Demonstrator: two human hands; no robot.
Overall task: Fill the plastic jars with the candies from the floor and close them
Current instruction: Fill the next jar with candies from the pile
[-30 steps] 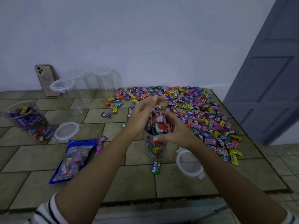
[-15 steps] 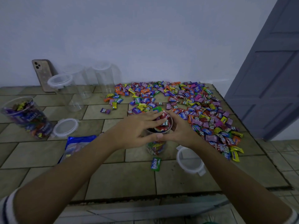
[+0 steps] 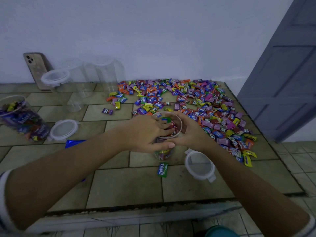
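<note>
A clear plastic jar (image 3: pixel 178 120) stands open on the tiled floor, packed with wrapped candies up to its rim. My left hand (image 3: pixel 145 132) lies over the mouth, its fingers pressing on the top candies and its thumb along the jar's near wall. My right hand (image 3: pixel 189 132) curls round the jar's right side near the rim. The jar's white-rimmed lid (image 3: pixel 199 165) lies just right of it. A wide spread of colourful candies (image 3: pixel 196 103) covers the floor behind and to the right. One green candy (image 3: pixel 162 169) lies in front of the jar.
At far left stands a filled, open jar (image 3: pixel 22 118) with a lid (image 3: pixel 64 130) beside it. Three empty jars (image 3: pixel 58 86) and a leaning phone (image 3: pixel 36 69) stand by the wall. A blue bag (image 3: pixel 73 142) shows under my left forearm. A grey door (image 3: pixel 282 82) is at right.
My left hand came down from above the jar onto its mouth, and its fingers now press the candies lower. My right hand stayed on the jar.
</note>
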